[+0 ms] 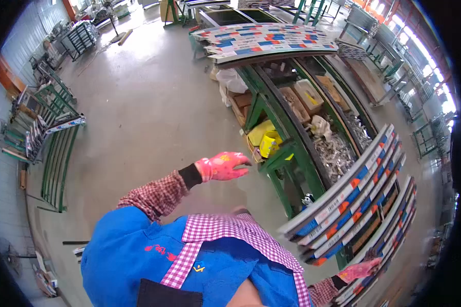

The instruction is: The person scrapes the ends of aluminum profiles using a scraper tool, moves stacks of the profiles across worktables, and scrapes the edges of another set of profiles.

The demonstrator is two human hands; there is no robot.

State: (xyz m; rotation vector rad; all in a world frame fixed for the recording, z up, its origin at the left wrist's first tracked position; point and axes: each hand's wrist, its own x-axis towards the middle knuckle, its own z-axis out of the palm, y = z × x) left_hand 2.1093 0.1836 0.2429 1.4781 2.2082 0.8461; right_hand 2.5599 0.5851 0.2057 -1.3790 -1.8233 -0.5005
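Note:
My left hand (223, 167), in a pink patterned glove with a black cuff, hangs over the floor left of the green workbench (302, 148). Its fingers are apart and it holds nothing. At the lower right, my right hand (361, 270), also pink-gloved, lies on the outer group of long printed profiles (394, 233); whether its fingers wrap round one is unclear. Beside that group, another set of white profiles (343, 204) with blue and orange print lies across the bench. A further stack of such profiles (266, 41) rests at its far end.
Under the bench top are boxes (308, 96), a heap of small metal parts (335, 153) and a yellow container (270, 144). A green rack (59, 163) stands at the left on the grey floor (138, 102). More racks and tables stand at the far right.

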